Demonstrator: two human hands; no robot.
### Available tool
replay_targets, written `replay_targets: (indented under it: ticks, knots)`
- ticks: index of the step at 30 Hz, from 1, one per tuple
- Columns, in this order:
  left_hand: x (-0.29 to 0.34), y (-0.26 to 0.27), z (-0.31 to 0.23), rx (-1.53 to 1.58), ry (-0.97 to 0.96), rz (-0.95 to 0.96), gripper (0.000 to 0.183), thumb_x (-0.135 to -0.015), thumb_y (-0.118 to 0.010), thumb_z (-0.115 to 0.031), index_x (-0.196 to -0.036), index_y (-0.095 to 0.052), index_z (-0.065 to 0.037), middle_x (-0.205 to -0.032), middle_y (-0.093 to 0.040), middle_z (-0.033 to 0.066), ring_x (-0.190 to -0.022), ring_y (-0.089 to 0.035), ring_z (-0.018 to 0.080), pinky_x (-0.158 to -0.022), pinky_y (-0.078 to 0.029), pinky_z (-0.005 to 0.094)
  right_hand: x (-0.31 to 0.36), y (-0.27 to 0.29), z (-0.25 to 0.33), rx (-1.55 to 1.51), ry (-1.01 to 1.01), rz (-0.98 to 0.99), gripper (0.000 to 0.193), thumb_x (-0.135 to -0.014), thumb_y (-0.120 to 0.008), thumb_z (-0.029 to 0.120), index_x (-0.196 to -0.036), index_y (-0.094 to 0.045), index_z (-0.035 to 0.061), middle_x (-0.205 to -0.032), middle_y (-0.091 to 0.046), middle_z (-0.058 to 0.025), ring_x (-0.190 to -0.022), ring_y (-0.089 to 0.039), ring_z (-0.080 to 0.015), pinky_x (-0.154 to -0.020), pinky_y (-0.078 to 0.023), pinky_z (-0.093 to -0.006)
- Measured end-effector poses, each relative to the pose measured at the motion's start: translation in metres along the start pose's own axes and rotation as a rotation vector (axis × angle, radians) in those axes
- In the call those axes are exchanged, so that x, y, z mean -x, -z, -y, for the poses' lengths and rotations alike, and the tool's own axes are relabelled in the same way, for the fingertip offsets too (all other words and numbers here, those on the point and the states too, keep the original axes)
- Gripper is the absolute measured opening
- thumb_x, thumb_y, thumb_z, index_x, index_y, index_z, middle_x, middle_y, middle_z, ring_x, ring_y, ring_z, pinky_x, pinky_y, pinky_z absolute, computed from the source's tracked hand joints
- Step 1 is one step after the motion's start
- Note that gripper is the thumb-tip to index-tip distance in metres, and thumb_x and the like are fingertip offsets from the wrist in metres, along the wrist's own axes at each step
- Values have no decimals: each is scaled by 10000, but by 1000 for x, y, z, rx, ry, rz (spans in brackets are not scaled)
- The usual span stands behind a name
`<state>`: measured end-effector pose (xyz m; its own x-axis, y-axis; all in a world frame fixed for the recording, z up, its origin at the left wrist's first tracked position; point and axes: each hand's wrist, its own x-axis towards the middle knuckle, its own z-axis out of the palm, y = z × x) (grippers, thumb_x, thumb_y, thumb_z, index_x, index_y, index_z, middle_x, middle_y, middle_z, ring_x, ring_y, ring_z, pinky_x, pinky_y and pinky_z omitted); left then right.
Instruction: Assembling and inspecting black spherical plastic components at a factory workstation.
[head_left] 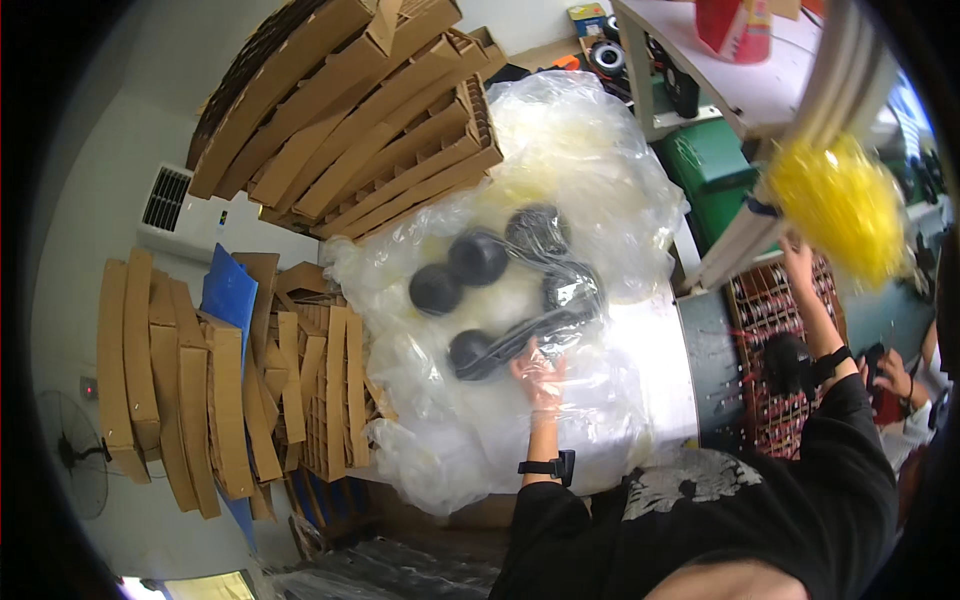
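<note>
Several black balls or rounded black pieces (477, 257) lie in and on clear plastic film (430, 420) over a white table. My left hand (540, 380) is among the film at the near side of the black pieces, fingers apart, with shiny film across part of it. Stretched out to the right, my right hand (797, 262) is raised beside a pale post, just below a shiny yellow plastic bundle (840, 210). Its fingertips are partly hidden there, so I cannot tell whether they grip the bundle.
Stacked brown cardboard dividers (350, 120) stand at the far left, and more cardboard pieces (215, 400) with a blue sheet (228, 285) at the left. A green bin (705, 170) is under a white shelf. Red racks (780, 330) and another person's hand (888, 372) are at the right.
</note>
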<state>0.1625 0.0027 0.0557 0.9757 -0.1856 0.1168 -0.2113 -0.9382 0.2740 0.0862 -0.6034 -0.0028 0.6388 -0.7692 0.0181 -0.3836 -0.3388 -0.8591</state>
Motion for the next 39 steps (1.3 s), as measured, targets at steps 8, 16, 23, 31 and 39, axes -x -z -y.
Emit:
replay_targets:
  ticks: [8, 16, 23, 31, 39]
  knots:
    - [100, 4, -23, 493, 262, -87, 495, -779, -687, -362, -1034, -506, 22, -886, -597, 210, -813, -582, 355, -728, -462, 406, 253, -23, 192, -28, 386, 1042, 339, -845, -630, 164, -1132, -540, 8, -1009, -627, -104, -868, -629, -171, -768, -500, -310]
    - [181, 77, -44, 829, 63, 42, 138, -842, -622, -128, -915, -551, -35, -610, -566, 13, -573, -494, 96, -642, -385, 254, 336, -27, 207, 207, 318, 1586, 597, -817, -655, 409, -1208, -493, -12, -1122, -606, -182, -989, -612, -270, -877, -471, -340]
    - [193, 146, -72, 1234, -18, -102, 197, -867, -521, -175, -943, -500, 6, -705, -475, -17, -685, -438, 62, -650, -364, 209, 367, -4, 257, -391, 812, 1143, 703, -766, -712, 368, -1272, -404, -10, -1291, -448, -194, -1182, -463, -317, -976, -391, -376]
    - [185, 174, -96, 598, -587, -486, 320, -795, -555, -365, -839, -520, -50, -685, -542, 66, -742, -454, 232, -775, -374, 376, 371, 34, 296, -169, 594, 930, 362, -824, -630, 352, -675, -493, 52, -563, -491, -80, -506, -507, -270, -491, -395, -351]
    - [175, 172, -121, 423, -769, -618, 318, -827, -583, -387, -849, -527, -74, -721, -534, 33, -635, -505, 193, -764, -369, 373, 368, 39, 296, -93, 635, 743, 303, -880, -546, 228, -661, -488, 26, -565, -490, -169, -535, -507, -368, -485, -387, -413]
